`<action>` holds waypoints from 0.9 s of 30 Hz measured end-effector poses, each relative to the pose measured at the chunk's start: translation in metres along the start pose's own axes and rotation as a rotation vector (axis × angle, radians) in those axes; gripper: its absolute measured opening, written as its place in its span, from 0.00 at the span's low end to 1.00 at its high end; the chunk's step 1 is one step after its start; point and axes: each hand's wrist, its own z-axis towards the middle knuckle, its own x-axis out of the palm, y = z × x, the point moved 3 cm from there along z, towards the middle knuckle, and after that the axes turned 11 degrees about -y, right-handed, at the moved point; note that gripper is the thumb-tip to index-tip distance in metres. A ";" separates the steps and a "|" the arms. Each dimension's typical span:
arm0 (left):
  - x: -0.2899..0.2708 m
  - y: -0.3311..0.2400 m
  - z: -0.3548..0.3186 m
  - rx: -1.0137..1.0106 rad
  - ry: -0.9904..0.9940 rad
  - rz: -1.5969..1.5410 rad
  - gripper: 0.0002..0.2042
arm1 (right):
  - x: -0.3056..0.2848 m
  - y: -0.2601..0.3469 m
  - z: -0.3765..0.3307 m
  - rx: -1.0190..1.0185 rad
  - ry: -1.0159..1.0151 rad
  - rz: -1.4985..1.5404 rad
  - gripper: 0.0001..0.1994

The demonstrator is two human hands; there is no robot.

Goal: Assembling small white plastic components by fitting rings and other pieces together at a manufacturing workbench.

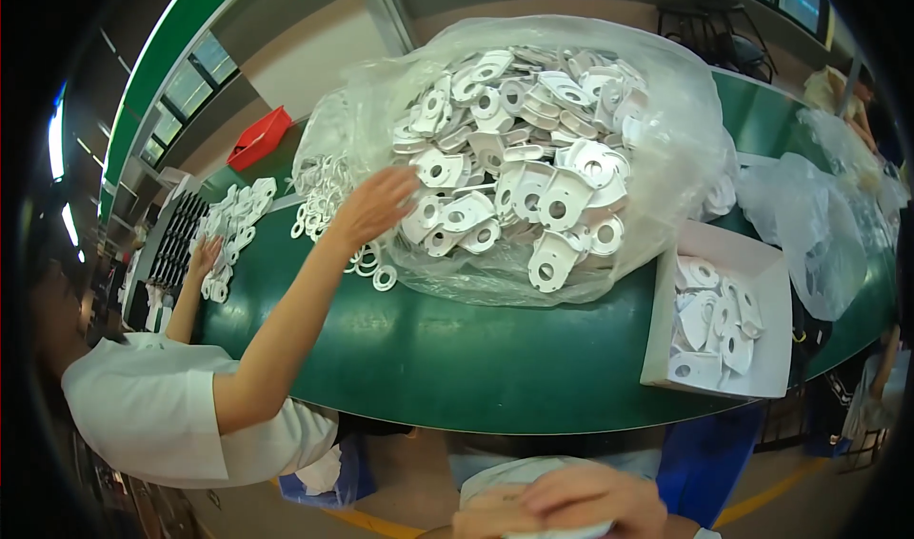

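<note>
My right hand [605, 498] and my left hand [493, 513] are together at the lower edge, close to my body and off the table. Their fingers are curled and overlap, somewhat smeared by motion. Below them shows a thin strip of a white plastic part [564, 532] that both hands seem to hold; the rest of it is cut off by the frame. Beyond the table edge lies a big clear plastic bag [666, 177], spread wide around a heap of flat white plastic parts [562, 196] with round holes.
A white box [776, 325] of similar parts stands at the right edge. At left a co-worker [152, 406] reaches one hand [376, 206] toward the heap. White rings [384, 277], a red bin [259, 139] and a crumpled clear bag [809, 225] share the green table [428, 349].
</note>
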 end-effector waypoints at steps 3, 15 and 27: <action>-0.006 0.001 -0.001 0.118 0.146 0.072 0.13 | -0.017 -0.033 -0.005 0.057 -0.284 -0.187 0.25; -0.025 0.074 0.019 -0.282 0.084 0.282 0.06 | -0.193 0.005 0.022 0.334 -0.731 -0.655 0.04; 0.030 0.133 0.110 0.144 0.135 0.963 0.27 | -0.204 -0.010 0.037 0.055 -0.442 -1.155 0.12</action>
